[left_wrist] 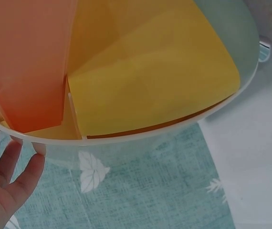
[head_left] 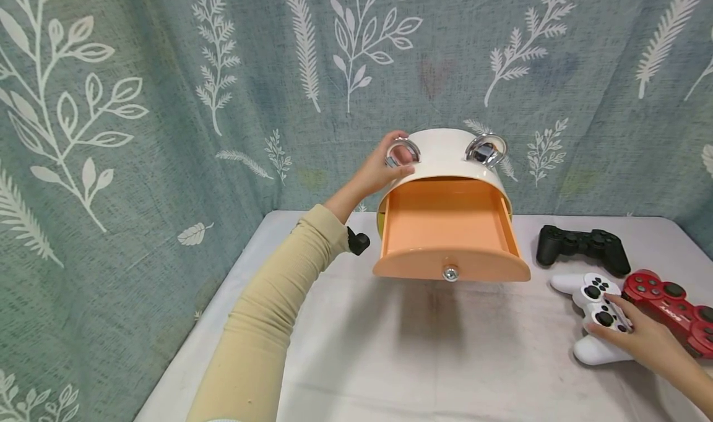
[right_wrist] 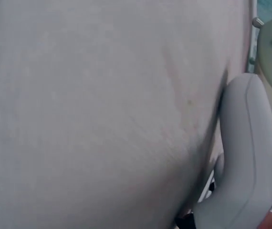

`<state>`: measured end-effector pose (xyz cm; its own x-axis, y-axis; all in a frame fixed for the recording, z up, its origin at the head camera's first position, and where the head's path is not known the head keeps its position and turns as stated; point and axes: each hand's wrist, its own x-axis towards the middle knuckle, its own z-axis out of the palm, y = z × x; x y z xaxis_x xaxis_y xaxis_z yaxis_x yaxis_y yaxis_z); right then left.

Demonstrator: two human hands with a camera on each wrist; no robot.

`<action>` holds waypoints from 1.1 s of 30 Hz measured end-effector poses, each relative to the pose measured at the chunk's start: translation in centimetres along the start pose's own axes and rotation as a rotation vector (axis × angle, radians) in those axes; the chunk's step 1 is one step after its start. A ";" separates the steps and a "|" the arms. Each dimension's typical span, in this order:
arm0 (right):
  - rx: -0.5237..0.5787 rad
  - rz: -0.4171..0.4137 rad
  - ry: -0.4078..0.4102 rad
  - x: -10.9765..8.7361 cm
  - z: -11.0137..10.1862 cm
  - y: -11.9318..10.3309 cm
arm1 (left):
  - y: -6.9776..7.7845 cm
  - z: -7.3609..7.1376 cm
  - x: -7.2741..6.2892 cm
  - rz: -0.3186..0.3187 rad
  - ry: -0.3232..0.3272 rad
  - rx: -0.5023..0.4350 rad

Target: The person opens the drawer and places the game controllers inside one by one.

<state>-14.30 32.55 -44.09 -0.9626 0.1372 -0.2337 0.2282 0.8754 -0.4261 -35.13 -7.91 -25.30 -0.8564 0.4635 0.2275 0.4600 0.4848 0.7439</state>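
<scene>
My left hand (head_left: 381,165) grips a white rounded storage box (head_left: 442,150) at its upper left, beside a chrome ring (head_left: 403,151). A shadow falls on the table below the raised box. Its peach-orange drawer (head_left: 445,218), with a round silver knob (head_left: 450,273), is pulled out and holds nothing. In the left wrist view, a yellow panel (left_wrist: 155,81) shows beside the orange drawer, and fingers (left_wrist: 28,176) reach the shell's rim. At the right, my right hand (head_left: 648,335) holds a white game controller (head_left: 592,298) by its middle; one handle (right_wrist: 250,157) fills the right wrist view's edge.
A black game controller (head_left: 582,247) lies behind the white one. To its right is a red game controller (head_left: 671,307), partly behind my right hand. The white-covered table (head_left: 434,372) meets a green leaf-patterned curtain (head_left: 234,131) at the back and left.
</scene>
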 end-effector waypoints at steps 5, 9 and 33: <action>0.017 0.095 -0.075 0.4 0.3 -0.1 | -0.1 -0.1 0.0 -0.008 0.000 0.004; 0.019 0.104 -0.091 0.4 0.2 -0.4 | -0.1 -0.1 -0.1 -0.006 0.002 0.001; -0.009 -0.121 0.150 0.1 -2.5 -0.7 | 0.1 0.0 -0.1 0.022 0.009 0.020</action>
<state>-14.91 33.10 -41.59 -0.9941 0.0977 -0.0476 0.1087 0.8938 -0.4351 -35.04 -7.92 -25.28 -0.8481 0.4674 0.2496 0.4834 0.4895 0.7258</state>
